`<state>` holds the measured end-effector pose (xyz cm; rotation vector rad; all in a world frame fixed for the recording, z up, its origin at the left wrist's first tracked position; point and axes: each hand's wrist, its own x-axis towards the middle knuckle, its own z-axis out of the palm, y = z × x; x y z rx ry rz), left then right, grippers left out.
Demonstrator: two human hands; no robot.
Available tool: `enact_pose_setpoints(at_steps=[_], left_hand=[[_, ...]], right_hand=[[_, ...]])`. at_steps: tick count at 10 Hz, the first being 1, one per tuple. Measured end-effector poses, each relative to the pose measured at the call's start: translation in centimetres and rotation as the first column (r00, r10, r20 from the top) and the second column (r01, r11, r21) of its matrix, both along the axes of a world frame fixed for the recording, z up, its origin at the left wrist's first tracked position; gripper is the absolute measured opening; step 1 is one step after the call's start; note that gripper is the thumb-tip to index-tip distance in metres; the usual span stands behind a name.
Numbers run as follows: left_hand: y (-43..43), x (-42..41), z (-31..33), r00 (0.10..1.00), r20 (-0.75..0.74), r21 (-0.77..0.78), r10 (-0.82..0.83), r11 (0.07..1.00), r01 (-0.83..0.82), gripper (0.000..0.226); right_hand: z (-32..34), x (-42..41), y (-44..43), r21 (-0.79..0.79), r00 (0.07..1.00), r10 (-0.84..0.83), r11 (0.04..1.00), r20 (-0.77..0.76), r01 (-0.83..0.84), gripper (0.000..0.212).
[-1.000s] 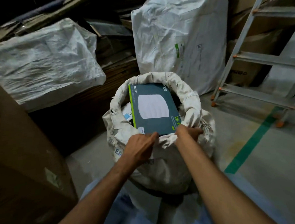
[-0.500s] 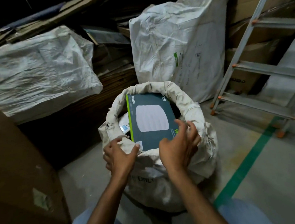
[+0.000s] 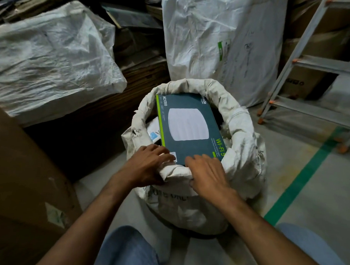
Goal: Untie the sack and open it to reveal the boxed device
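A white woven sack (image 3: 243,155) stands on the floor between my knees, its mouth rolled down and wide open. Inside lies a dark teal device box (image 3: 187,129) with a green edge stripe, a white rounded device pictured on top and "AC1350" printed on it. My left hand (image 3: 146,167) grips the near rolled rim of the sack, fingers over the edge and touching the box's near corner. My right hand (image 3: 206,173) rests on the same near rim, fingers curled over it by the box's near edge. A smaller white item (image 3: 153,131) shows left of the box.
A bulky white wrapped bundle (image 3: 50,62) lies at the left on dark boards. A tall white wrapped package (image 3: 220,42) stands behind the sack. A metal stepladder (image 3: 305,62) is at the right. A brown carton (image 3: 25,186) is at near left. A green floor line (image 3: 300,182) runs on the right.
Both hands have come together on the near rim of the sack. The right hand moved down from the right side of the rim, and the left shifted inward.
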<state>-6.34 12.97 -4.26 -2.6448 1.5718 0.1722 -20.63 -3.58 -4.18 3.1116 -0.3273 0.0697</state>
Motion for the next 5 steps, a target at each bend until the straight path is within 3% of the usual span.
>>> enact_pose_setpoints(at_steps=[1,2,3,4,5], left_hand=[[0.6,-0.8,-2.0,0.969,0.223,-0.068,-0.102,0.991,0.120,0.056],[1.4,-1.1,-3.7,0.920,0.342,-0.126,-0.190,0.961,0.245,0.045],[1.5,-1.7,-5.8,0.925,0.298,-0.155,-0.235,0.945,0.289,0.050],[0.9,-1.8,-5.6,0.972,0.089,-0.085,-0.217,0.971,0.224,0.059],[1.3,-0.7,-2.6,0.947,-0.320,0.079,0.007,0.997,0.019,0.071]], right_hand=[[-2.9,-1.6,2.0,-0.060,0.975,-0.052,0.996,0.216,0.067,0.034],[-4.7,-2.3,3.0,-0.111,0.963,-0.040,0.991,0.266,0.072,0.024],[-5.3,-2.6,3.6,-0.120,0.994,-0.046,0.991,0.103,0.058,0.027],[-3.8,-2.4,3.3,-0.018,0.995,-0.020,1.000,-0.099,0.019,0.048],[1.0,-1.7,1.2,0.197,0.958,0.060,0.980,-0.280,-0.004,0.054]])
